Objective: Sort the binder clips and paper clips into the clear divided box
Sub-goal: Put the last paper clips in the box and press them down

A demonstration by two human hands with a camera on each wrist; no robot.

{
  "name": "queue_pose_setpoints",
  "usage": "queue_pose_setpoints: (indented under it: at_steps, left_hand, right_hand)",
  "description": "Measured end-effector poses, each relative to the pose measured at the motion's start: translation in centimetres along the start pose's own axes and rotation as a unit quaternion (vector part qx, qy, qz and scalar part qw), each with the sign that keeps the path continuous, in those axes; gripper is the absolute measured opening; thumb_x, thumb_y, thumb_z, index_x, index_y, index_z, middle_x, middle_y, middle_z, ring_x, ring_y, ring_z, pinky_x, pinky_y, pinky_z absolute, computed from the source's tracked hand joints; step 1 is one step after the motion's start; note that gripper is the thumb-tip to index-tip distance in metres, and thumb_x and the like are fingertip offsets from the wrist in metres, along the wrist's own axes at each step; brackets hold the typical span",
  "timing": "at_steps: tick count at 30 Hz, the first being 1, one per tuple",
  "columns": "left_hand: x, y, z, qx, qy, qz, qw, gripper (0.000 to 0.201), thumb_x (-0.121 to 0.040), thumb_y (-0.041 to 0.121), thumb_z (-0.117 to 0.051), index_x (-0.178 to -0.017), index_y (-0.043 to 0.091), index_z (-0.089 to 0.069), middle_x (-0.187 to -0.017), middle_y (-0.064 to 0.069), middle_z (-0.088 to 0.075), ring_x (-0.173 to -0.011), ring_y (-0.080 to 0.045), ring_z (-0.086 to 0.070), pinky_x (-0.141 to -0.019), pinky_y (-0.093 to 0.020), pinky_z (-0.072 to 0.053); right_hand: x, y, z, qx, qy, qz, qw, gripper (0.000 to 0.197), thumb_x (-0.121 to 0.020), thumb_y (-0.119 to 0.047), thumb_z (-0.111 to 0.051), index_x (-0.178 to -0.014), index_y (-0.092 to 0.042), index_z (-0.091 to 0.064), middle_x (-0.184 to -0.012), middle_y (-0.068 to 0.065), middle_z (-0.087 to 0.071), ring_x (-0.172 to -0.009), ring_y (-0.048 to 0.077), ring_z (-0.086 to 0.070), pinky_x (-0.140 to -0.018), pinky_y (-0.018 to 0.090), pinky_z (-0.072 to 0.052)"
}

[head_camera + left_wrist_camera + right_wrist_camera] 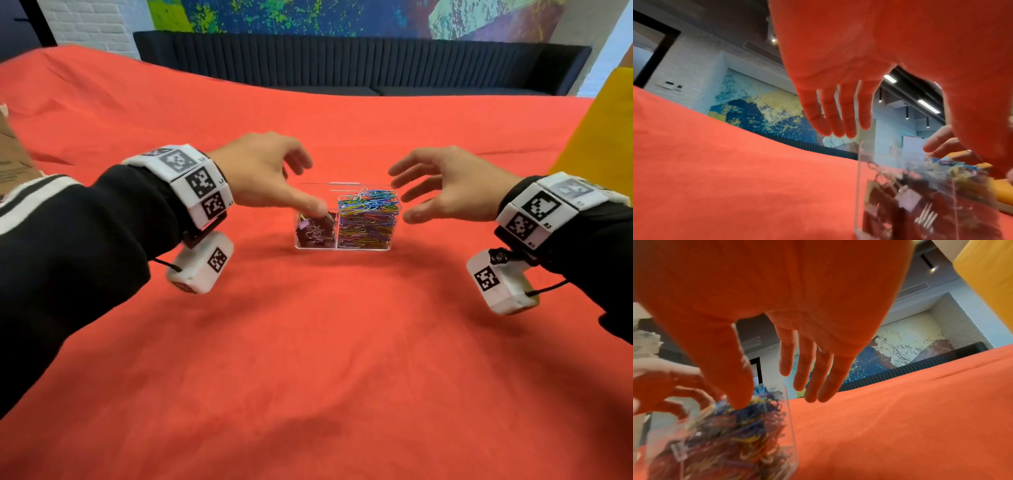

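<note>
Head view: I see the small clear divided plastic box [342, 245] standing on the red cloth-covered counter [308, 342], roughly centre. Its left compartment holds dark purple binder clips w/ silver wire handles [315, 229]; the right compartment is packed to the top w/ multicoloured wire paper clips [368, 219].

My left hand [260, 171] hangs over the box's left end, fingers spread & loosely bent, thumb tip down at the binder clips; can't tell if it touches them. It grips nothing.

My right hand [452, 186] is just beside the box's right end, fingers apart & relaxed, holding nothing. Right wrist view puts the thumb at the top of the paper clips; contact unclear, blurred.

A dark ribbed sofa [359, 61] sits beyond the counter.
</note>
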State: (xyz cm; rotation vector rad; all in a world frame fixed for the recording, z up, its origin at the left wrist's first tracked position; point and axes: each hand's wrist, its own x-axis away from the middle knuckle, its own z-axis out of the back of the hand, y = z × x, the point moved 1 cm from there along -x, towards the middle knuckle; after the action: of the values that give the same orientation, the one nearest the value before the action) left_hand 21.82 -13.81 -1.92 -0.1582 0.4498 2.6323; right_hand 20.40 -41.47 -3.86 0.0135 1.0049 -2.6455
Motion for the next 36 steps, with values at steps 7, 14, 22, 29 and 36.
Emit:
queue_pose_setpoints:
  at_steps: [7, 14, 22, 29, 36]
  left_hand:
    - [0.0, -1.3, -1.7, 0.033, -0.036, 0.033, 0.998, 0.05, -0.058, 0.049, -0.086, -0.099, 0.025, -0.07, -0.08, 0.012, -0.073, -0.074, -0.002, -0.068, -0.081, -0.031, -0.055]
    - [2.8, -0.3, -1.2, 0.06, -0.059, 0.014, 0.996, 0.044, -0.057, 0.047, -0.088, -0.092, 0.025, -0.071, -0.075, 0.013, -0.074, -0.063, 0.005, -0.064, -0.066, -0.02, -0.045]
    - [8.9, 2.8, -1.2, 0.053, -0.071, -0.015, 0.996, 0.044, -0.058, 0.053, -0.086, -0.091, 0.028, -0.069, -0.077, 0.017, -0.073, -0.063, 0.005, -0.063, -0.066, -0.022, -0.049]
    - [12.1, 4.7, -1.4, 0.039, -0.065, -0.032, 0.997, 0.044, -0.059, 0.054, -0.085, -0.091, 0.028, -0.068, -0.078, 0.017, -0.072, -0.064, 0.007, -0.062, -0.062, -0.014, -0.045]
    - [13.1, 4.9, -1.8, 0.042, -0.045, -0.021, 0.998, 0.048, -0.061, 0.056, -0.083, -0.098, 0.03, -0.066, -0.084, 0.019, -0.071, -0.067, 0.002, -0.064, -0.07, -0.023, -0.05]
  right_hand:
    - [-0.6, -0.4, -1.5, 0.019, -0.014, -0.003, 1.0, 0.048, -0.068, -0.003, -0.088, -0.111, -0.012, -0.066, -0.094, 0.01, -0.072, -0.076, 0.02, -0.068, -0.08, 0.045, -0.058]
    - [2.1, -1.4, -1.5, 0.012, -0.037, 0.002, 0.999, 0.044, -0.064, -0.003, -0.09, -0.103, -0.013, -0.069, -0.093, 0.01, -0.076, -0.078, 0.024, -0.072, -0.074, 0.044, -0.058]
    - [8.0, -2.2, -1.7, -0.007, -0.056, 0.035, 0.998, 0.046, -0.061, -0.006, -0.092, -0.101, -0.015, -0.071, -0.09, 0.008, -0.077, -0.088, 0.036, -0.07, -0.084, 0.052, -0.057]
    - [11.4, -2.9, -1.7, -0.016, -0.076, 0.036, 0.996, 0.047, -0.062, 0.0, -0.091, -0.102, -0.014, -0.07, -0.09, 0.009, -0.077, -0.088, 0.033, -0.072, -0.084, 0.05, -0.059]
    - [11.9, -2.9, -1.8, -0.017, -0.071, 0.043, 0.996, 0.046, -0.063, 0.0, -0.09, -0.101, -0.014, -0.069, -0.089, 0.01, -0.076, -0.077, 0.02, -0.07, -0.083, 0.049, -0.058]
